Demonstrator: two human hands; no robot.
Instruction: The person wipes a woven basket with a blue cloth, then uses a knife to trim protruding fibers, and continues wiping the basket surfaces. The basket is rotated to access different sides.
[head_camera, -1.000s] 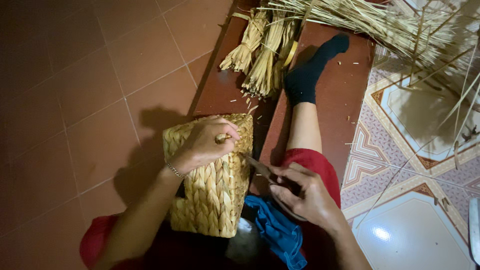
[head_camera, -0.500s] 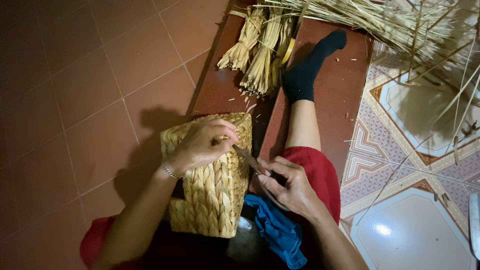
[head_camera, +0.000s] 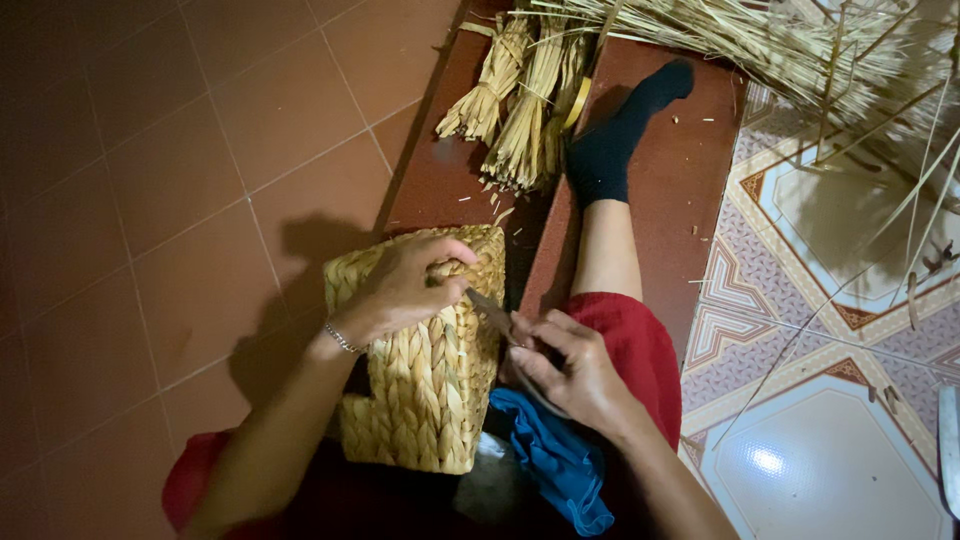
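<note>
Fingers of the left hand (head_camera: 405, 285) curl closed over the top rim of the woven basket (head_camera: 425, 355), which stands on the lap, long axis running away from the person. Right hand (head_camera: 570, 372), just beside the basket's right edge, pinches a thin dark tool (head_camera: 490, 308) angled up-left toward the rim. Dried straw bundles (head_camera: 520, 95) lie well beyond, past the socked foot (head_camera: 615, 135). A blue cloth (head_camera: 555, 460) sits below the right hand. No packages, labels or signs show.
</note>
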